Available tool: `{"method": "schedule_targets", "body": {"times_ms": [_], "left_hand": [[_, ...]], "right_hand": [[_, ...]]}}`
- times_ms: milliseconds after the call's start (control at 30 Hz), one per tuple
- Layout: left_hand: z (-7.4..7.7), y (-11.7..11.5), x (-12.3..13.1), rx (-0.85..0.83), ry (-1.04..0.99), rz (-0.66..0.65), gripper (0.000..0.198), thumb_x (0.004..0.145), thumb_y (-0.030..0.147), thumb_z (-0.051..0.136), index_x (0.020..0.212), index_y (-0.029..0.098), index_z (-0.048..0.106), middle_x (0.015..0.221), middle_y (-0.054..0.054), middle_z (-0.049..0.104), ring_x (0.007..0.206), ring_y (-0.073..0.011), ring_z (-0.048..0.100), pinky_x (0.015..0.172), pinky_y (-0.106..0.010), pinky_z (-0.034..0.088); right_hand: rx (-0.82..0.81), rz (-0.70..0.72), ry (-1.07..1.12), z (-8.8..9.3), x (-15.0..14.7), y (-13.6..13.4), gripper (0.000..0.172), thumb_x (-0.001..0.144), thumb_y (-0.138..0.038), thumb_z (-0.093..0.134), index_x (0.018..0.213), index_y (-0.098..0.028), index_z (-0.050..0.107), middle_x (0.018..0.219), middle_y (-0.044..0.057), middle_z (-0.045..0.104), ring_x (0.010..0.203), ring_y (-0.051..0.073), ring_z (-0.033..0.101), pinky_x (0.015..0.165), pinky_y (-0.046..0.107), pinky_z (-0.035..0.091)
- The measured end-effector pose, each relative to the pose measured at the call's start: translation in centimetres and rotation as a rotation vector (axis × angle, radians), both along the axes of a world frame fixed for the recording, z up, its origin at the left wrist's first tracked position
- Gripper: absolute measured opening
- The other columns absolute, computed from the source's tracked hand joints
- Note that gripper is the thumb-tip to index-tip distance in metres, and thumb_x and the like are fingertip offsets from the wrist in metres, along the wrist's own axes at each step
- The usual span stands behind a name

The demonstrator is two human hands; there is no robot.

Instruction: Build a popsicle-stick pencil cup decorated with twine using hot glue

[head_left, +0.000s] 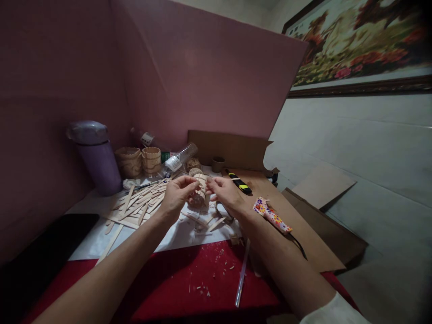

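Both my hands meet over the white sheet [97, 238] in the middle of the table. My left hand [176, 195] and my right hand [225, 192] are closed on a small round holder made of wooden sticks [200, 193], fingers pinching its top rim from either side. A pile of loose flat wooden sticks [138, 204] lies just left of my left hand. A few stray sticks [216, 223] lie under my hands.
Two finished stick holders [140, 161] and a purple flask [96, 155] stand at the back left, with a lying plastic bottle [180, 157]. A patterned glue gun [272, 216] and a black-yellow cutter [239, 182] rest on cardboard [303, 234] at right. A glue stick [242, 274] lies on the red cloth [189, 283].
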State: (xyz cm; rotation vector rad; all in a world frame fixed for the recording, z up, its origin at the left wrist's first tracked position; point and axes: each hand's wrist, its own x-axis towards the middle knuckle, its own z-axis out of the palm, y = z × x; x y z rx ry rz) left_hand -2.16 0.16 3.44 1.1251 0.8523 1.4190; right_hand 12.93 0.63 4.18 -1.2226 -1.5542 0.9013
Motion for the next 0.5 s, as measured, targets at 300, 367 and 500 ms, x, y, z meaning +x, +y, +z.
{"method": "schedule_targets", "body": {"times_ms": [300, 367, 500], "left_hand": [[-0.7, -0.6, 0.9, 0.043, 0.066, 0.031, 0.030, 0.059, 0.038, 0.083, 0.066, 0.014, 0.067, 0.056, -0.001, 0.062, 0.048, -0.0108, 0.051, 0.047, -0.023, 0.038], [-1.1, -0.2, 0.8, 0.067, 0.114, 0.048, 0.030, 0.064, 0.041, 0.079, 0.069, 0.014, 0.067, 0.057, -0.001, 0.061, 0.050, -0.0116, 0.051, 0.049, -0.024, 0.039], [-2.2, 1.3, 0.5, 0.187, 0.429, 0.310, 0.033, 0.073, 0.045, 0.071, 0.087, 0.015, 0.069, 0.084, -0.008, 0.068, 0.072, -0.0197, 0.060, 0.066, -0.032, 0.047]], "right_hand": [[-0.082, 0.146, 0.450, -2.0, -1.3, -0.2, 0.041, 0.063, -0.053, 0.083, 0.070, -0.015, 0.070, 0.062, 0.001, 0.068, 0.051, 0.012, 0.060, 0.049, 0.023, 0.050], [-0.070, 0.117, 0.462, -2.3, -1.0, 0.0, 0.037, 0.065, -0.049, 0.082, 0.070, -0.015, 0.068, 0.062, 0.000, 0.068, 0.053, 0.011, 0.061, 0.050, 0.022, 0.051], [-0.041, -0.072, 0.418, -3.1, 0.0, 1.1, 0.029, 0.069, -0.041, 0.078, 0.070, -0.016, 0.064, 0.063, 0.000, 0.067, 0.052, 0.010, 0.058, 0.044, 0.019, 0.047]]}}
